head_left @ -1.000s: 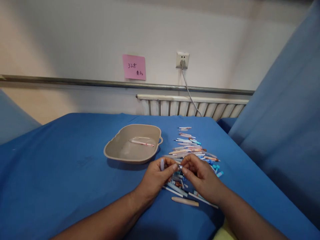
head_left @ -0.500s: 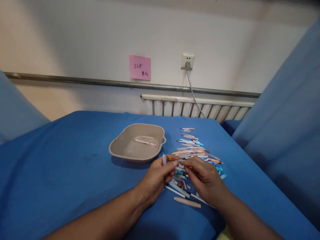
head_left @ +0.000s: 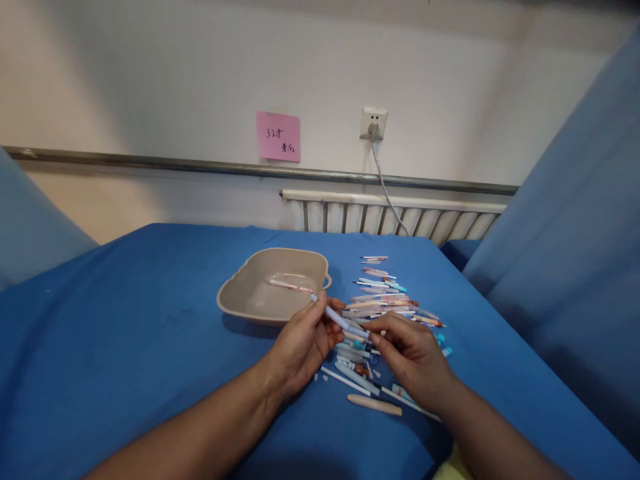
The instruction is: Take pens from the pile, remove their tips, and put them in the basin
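Note:
A pale lavender pen [head_left: 338, 319] slants between my two hands, over a heap of pen parts. Its upper left end lies under the thumb of my left hand [head_left: 303, 343], whose fingers curl loosely beneath it. With thumb and forefinger, my right hand [head_left: 415, 353] pinches the lower right end; the fingertips partly cover what is there. Under and around the hands are a grey-blue pen barrel [head_left: 356, 378], thin white refills [head_left: 345, 381], small caps and other parts. A cream pen barrel [head_left: 375, 405] lies nearest to me.
Left of the heap stands a beige plastic basin [head_left: 240, 310] with one red-and-white pen [head_left: 290, 286] in it. More pens and refills [head_left: 383, 303] spread toward the far edge of the blue-covered table [head_left: 125, 347]. Behind are a radiator [head_left: 370, 213] and a wall; blue curtains [head_left: 565, 233] hang at both sides.
The lavender pen has turned from pointing at me to lying slanted across both hands. My left hand has opened slightly and shifted left and up; my right hand has barely moved.

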A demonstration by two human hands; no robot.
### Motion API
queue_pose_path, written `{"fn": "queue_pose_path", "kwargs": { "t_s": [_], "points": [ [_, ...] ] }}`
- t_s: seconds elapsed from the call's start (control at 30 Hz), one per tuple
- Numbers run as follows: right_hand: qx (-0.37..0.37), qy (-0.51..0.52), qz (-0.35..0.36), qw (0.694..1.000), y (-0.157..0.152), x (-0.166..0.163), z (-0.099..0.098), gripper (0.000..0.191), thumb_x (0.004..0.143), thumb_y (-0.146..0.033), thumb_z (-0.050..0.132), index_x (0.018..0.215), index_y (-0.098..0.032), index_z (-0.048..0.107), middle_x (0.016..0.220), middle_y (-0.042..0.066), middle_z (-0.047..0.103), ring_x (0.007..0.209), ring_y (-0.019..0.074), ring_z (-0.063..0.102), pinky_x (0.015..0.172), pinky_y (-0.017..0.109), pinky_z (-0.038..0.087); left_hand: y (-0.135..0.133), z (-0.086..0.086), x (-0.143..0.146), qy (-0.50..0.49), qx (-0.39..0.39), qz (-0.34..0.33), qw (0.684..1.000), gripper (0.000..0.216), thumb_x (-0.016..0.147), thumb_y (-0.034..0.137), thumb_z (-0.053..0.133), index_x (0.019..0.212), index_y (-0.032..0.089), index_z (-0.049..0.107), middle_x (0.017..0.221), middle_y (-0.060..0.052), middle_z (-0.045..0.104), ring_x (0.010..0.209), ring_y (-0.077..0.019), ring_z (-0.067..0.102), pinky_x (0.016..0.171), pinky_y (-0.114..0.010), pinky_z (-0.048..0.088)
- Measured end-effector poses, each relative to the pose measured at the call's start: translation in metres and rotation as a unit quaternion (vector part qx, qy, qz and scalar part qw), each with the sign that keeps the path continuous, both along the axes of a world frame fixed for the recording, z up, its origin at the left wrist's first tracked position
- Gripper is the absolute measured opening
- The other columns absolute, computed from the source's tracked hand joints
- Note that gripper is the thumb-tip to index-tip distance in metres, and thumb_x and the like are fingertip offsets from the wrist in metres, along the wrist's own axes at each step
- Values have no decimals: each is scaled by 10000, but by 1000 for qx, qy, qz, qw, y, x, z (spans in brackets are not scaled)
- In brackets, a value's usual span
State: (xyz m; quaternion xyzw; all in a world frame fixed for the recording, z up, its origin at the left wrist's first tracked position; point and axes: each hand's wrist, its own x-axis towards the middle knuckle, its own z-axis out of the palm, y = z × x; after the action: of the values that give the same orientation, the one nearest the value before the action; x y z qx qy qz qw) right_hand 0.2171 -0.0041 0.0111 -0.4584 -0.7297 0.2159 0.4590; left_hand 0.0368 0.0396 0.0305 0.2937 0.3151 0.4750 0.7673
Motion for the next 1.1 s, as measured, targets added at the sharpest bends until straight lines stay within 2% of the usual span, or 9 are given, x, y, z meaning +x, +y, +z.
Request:
{"fn": "queue_pose_path", "kwargs": {
  "t_s": [0.13, 0.4, 0.8, 1.1],
  "points": [
    [-12, 3, 13, 1000, -1, -1, 3, 194, 844, -139, 530, 948, -228, 668, 739, 0, 621, 646, 132, 570, 599, 239, 411, -2, 3, 3, -9, -5, 1, 1000, 219, 898, 289, 531, 789, 121, 619, 658, -24, 589, 572, -102, 581, 578, -206, 520],
    [-33, 0, 18, 999, -1, -1, 4, 198, 853, -149, 524, 959, -227, 671, 748, 1, 620, 654, 130, 566, 609, 240, 413, -3, -1, 3, 21, 28, -1, 999, 186, 878, 289, 572, 843, 114, 625, 687, -33, 614, 585, -95, 588, 593, -193, 529],
    [-44, -2, 11, 999, 2, 1, -2, 150, 840, -176, 534, 899, -219, 666, 713, -5, 623, 606, 125, 547, 565, 232, 402, -7, -3, 5, 121, 77, 14, 990, 262, 727, 346, 723, 828, 129, 618, 692, -20, 646, 601, -106, 594, 615, -199, 497],
    [-97, 3, -1, 995, 6, 5, -9, 89, 828, -210, 542, 825, -197, 630, 565, -42, 513, 500, 105, 440, 470, 212, 310, -9, -6, 8, 159, 77, 30, 984, 303, 665, 326, 766, 843, 136, 611, 669, -18, 673, 600, -125, 630, 614, -224, 510]
  ]
}}
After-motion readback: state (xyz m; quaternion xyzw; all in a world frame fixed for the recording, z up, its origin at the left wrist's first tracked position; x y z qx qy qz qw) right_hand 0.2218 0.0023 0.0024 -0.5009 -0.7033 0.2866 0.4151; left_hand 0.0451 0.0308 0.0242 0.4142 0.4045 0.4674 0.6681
